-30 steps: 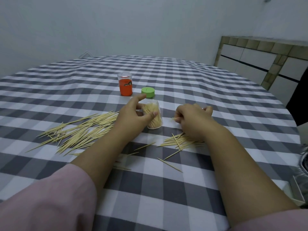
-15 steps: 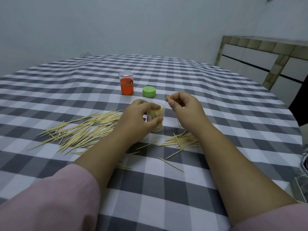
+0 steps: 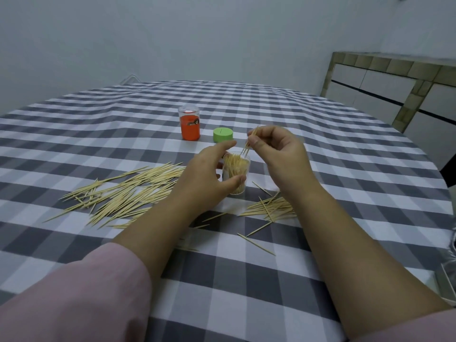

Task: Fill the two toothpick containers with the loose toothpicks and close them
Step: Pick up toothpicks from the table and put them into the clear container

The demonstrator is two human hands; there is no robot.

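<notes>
Grey-and-white check cloth covers the worktop, and most of the job still lies loose on it: a broad spread of toothpicks to the outside of the left hand, and a smaller heap under the right wrist, with a few strays nearer the body. Beyond both hands stands the orange container, which seems to wear a clear cap, though whether it is full I cannot tell. The clear container, between the hands, looks well packed but open; its likely lid, the green cap, sits just beyond the left hand. The left hand curls round that container, steadying it, while the right hand pinches a few toothpicks above its mouth.
</notes>
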